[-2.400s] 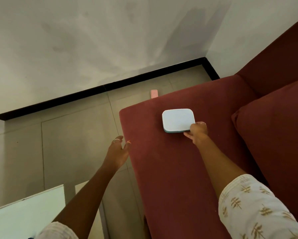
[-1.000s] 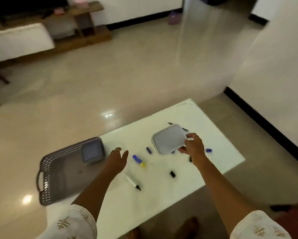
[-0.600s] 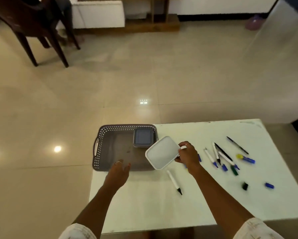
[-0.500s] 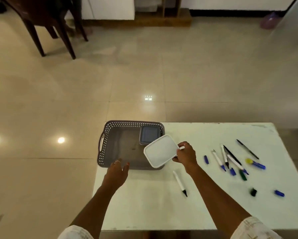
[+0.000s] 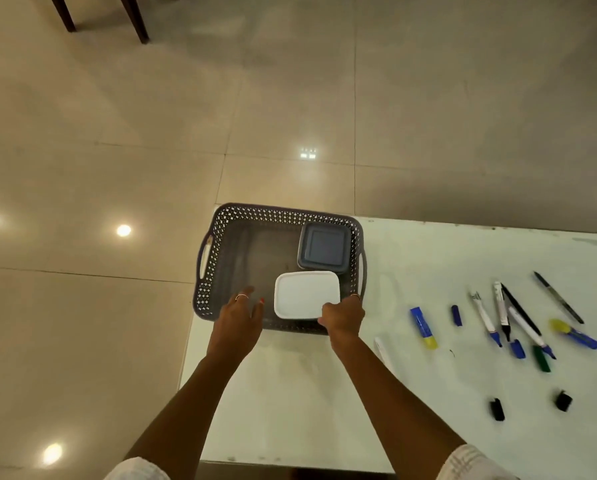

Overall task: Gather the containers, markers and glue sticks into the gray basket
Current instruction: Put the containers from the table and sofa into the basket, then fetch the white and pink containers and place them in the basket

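The gray basket point(image 5: 221, 233) stands at the white table's left end. A gray lidded container point(image 5: 324, 247) lies in its far right corner. My right hand point(image 5: 342, 317) grips the near right corner of a white square container point(image 5: 304, 294), held inside the basket's near right part. My left hand point(image 5: 238, 320) hovers open at the basket's near rim, left of the white container. Several markers point(image 5: 504, 317) and two blue-and-yellow glue sticks point(image 5: 423, 327) lie on the table to the right. One white marker point(image 5: 382, 348) lies partly behind my right forearm.
Loose black caps point(image 5: 496, 408) sit near the table's front right. The white table point(image 5: 290, 410) ends just left of the basket. Beyond it is shiny tiled floor, with dark chair legs point(image 5: 134, 19) at the far top left.
My right hand carried the white container from the red sofa over to the table and lowered it into the basket. My left hand moved up to the basket's near rim.
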### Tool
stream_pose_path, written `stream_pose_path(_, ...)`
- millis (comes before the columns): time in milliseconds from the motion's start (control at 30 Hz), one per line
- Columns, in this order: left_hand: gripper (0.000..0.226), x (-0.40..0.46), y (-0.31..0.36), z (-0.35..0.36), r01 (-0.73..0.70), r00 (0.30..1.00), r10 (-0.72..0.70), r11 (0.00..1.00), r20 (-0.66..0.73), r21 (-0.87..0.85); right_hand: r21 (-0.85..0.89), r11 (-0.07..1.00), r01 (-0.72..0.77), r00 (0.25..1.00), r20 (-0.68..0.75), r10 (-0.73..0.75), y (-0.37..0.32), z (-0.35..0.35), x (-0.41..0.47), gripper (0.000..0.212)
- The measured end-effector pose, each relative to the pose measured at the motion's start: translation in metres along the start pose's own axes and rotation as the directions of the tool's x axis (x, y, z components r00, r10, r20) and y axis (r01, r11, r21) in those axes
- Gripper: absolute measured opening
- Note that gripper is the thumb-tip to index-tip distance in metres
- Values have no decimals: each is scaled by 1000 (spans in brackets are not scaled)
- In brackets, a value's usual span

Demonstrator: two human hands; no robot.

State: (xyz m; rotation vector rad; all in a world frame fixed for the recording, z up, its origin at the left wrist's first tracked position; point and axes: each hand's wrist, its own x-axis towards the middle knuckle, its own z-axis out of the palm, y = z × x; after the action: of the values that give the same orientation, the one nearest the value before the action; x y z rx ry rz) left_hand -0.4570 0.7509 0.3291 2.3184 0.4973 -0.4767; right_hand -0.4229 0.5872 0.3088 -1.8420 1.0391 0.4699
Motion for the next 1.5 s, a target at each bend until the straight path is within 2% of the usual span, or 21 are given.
stream_pose_path(133,45,10,-3,15,8,997,-10,1000,78,21,-10,1000,-12,998,-58,12,7,8,4,40)
stream_pose_path(300,53,22,2,32,74,967,-86,995,240,61,0,1000,-26,997,-73,26,13,2,7,47)
stream_pose_path(400,50,29,10,40,118,947,-120,993,299,25,-46,999,28,997,-75,-31,16,-4,5,49)
stream_pose_path(567,44,32,16,46,140,928,-110,988,357,-59,-124,983,133,989,-50,-140,19,-14,-2,38)
stream_pose_path(733,47,32,23,55,147,922,-114,987,370,-61,-205,958,200,980,24,-200,25,-20,-5,28)
stream_pose_path(900,47,30,30,64,151,924,-124,988,361,-46,-238,928,287,956,13,-293,33,-29,-2,27)
stream_pose_path(1067,47,27,34,66,153,925,-131,988,357,-34,-253,910,329,944,85,-318,39,-42,2,26)
stream_pose_path(1267,51,3,50,58,123,951,-155,984,267,131,-232,912,337,941,81,-327,43,-78,-13,23)
stream_pose_path(1367,54,-25,68,54,82,965,-108,990,240,117,-230,919,320,947,69,-313,40,-108,-28,24)
stream_pose_path(1500,55,-53,106,57,-15,961,-13,995,277,97,-198,926,321,946,27,-322,35,-156,-37,24)
